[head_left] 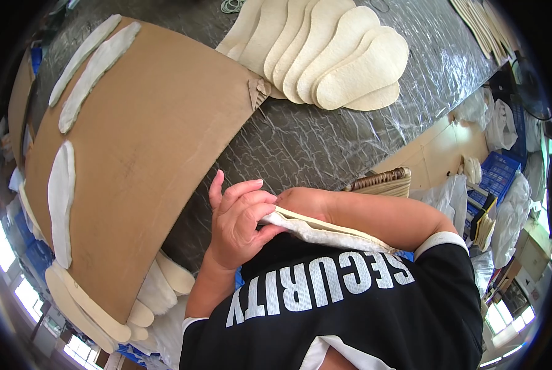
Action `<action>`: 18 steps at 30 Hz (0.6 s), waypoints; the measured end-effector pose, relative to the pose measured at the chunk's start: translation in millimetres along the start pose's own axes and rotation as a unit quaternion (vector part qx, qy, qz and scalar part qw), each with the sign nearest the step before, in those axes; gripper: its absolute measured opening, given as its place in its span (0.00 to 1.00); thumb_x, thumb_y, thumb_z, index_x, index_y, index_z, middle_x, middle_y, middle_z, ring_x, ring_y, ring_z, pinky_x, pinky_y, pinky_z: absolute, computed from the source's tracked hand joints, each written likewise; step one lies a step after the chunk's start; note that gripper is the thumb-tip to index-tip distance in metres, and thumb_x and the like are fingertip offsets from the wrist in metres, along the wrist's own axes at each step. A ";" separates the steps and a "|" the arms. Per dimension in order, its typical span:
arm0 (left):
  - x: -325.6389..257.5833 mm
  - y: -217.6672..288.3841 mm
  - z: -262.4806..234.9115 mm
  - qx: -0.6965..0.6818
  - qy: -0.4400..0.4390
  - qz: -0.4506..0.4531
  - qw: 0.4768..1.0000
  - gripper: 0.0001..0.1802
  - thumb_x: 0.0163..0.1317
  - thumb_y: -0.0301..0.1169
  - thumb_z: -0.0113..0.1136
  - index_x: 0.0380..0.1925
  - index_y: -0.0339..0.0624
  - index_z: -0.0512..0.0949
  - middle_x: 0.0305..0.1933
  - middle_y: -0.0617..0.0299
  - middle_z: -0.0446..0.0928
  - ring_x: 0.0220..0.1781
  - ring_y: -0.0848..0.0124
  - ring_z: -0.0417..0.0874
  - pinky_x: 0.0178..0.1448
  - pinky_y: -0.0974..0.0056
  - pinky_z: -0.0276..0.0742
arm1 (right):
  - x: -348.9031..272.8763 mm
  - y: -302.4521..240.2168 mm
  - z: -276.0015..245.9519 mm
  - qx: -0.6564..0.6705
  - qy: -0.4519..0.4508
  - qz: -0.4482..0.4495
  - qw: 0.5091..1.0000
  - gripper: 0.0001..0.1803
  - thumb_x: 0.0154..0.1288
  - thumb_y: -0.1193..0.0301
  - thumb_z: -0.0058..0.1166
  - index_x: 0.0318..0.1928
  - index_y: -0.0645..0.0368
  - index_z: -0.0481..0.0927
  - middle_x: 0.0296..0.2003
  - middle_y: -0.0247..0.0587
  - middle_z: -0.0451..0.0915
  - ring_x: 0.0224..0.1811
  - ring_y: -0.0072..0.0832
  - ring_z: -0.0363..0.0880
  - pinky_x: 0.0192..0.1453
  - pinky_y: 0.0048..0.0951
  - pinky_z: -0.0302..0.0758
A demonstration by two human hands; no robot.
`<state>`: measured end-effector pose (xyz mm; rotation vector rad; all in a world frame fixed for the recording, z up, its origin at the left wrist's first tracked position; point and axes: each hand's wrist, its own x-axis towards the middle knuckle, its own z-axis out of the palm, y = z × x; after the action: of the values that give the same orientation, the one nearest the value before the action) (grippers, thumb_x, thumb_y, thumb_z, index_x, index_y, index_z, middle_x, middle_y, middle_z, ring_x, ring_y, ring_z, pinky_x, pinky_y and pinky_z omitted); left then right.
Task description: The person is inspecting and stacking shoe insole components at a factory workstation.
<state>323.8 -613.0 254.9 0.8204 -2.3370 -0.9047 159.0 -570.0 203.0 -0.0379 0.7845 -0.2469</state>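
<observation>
In front of my chest, a cream felt insole with white fleece on one side (pixel 328 234) is seen nearly edge-on. My left hand (pixel 242 216) pinches its left end between thumb and fingers, with the little finger sticking up. From the right, my right forearm runs across behind the insole. Only the back of my right hand (pixel 294 200) shows; its fingers are hidden behind the left hand and the insole. Beyond, a fanned pile of cream felt insoles (pixel 356 74) lies on the table.
A large brown cardboard sheet (pixel 134 123) covers the table's left part, with white fleece insoles (pixel 61 197) along its far-left side. More insoles (pixel 97 308) stick out below it. Crinkled clear film covers the dark table (pixel 337 145). Blue crates (pixel 498 172) and plastic bags stand at right.
</observation>
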 end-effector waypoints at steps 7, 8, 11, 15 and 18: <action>-1.9 -4.2 3.3 0.023 0.015 0.039 0.999 0.21 0.46 0.45 0.72 0.32 0.50 0.71 0.36 0.66 0.80 0.48 0.61 0.79 0.73 0.42 0.48 | -2.7 1.8 -0.9 -0.105 -0.023 -0.027 0.994 0.07 0.65 0.74 0.56 0.41 0.63 0.81 0.30 0.33 0.77 0.28 0.18 0.72 0.27 0.25 0.67; -2.0 -4.5 3.7 0.032 -0.002 0.034 0.999 0.21 0.47 0.46 0.71 0.32 0.50 0.71 0.36 0.66 0.80 0.48 0.61 0.79 0.73 0.42 0.48 | 0.3 3.6 -2.0 -0.181 -0.013 -0.038 0.983 0.07 0.64 0.73 0.55 0.41 0.61 0.82 0.30 0.34 0.78 0.30 0.20 0.73 0.30 0.26 0.69; -0.6 -4.1 4.3 0.040 -0.001 0.042 0.998 0.19 0.49 0.47 0.69 0.32 0.50 0.73 0.37 0.67 0.80 0.49 0.61 0.78 0.73 0.41 0.48 | 5.7 7.9 -6.7 -0.473 -0.024 -0.176 0.863 0.07 0.64 0.71 0.54 0.40 0.56 0.82 0.32 0.38 0.80 0.33 0.25 0.75 0.38 0.28 0.72; 3.4 2.0 0.8 0.056 0.002 0.042 0.998 0.18 0.50 0.48 0.67 0.34 0.50 0.78 0.37 0.67 0.79 0.49 0.63 0.78 0.72 0.39 0.47 | 4.3 10.8 -8.1 -0.445 -0.036 -0.193 0.874 0.07 0.62 0.69 0.54 0.38 0.55 0.81 0.36 0.42 0.81 0.36 0.29 0.77 0.43 0.30 0.74; 3.3 8.7 -3.8 0.069 -0.060 0.047 0.995 0.17 0.46 0.43 0.69 0.37 0.52 0.82 0.35 0.71 0.77 0.47 0.69 0.79 0.71 0.37 0.47 | 1.2 12.5 -5.9 -0.416 -0.091 -0.210 0.880 0.09 0.64 0.66 0.54 0.41 0.56 0.80 0.37 0.43 0.81 0.37 0.29 0.78 0.42 0.29 0.74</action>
<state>320.9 -611.7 264.4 0.7216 -2.5422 -0.7806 158.2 -557.8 196.4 -1.0447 0.6381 -0.2949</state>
